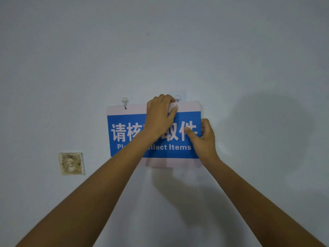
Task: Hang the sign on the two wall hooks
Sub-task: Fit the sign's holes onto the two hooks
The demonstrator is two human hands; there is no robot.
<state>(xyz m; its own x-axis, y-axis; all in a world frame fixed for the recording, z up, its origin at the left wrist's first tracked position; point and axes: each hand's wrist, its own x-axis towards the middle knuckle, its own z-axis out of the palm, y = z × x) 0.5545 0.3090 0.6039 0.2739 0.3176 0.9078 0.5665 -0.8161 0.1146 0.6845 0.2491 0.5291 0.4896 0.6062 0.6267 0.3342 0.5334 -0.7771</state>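
A blue and white sign (124, 132) with white Chinese characters and the words "Collect Items" lies flat against the pale wall. Its top left hole sits on the left clear hook (125, 102). The right clear hook (177, 98) shows just above the sign's top edge. My left hand (160, 114) pinches the top edge right beside that hook, thumb in front and fingers curled over the edge. My right hand (204, 138) grips the sign's right edge, thumb pressed on the front. Whether the right hole is on the hook is hidden by my fingers.
A stained, yellowed square wall plate (71, 164) sits low on the wall to the left of the sign. My forearms reach up from the bottom of the view. Shadows of my arms fall on the wall below and right of the sign.
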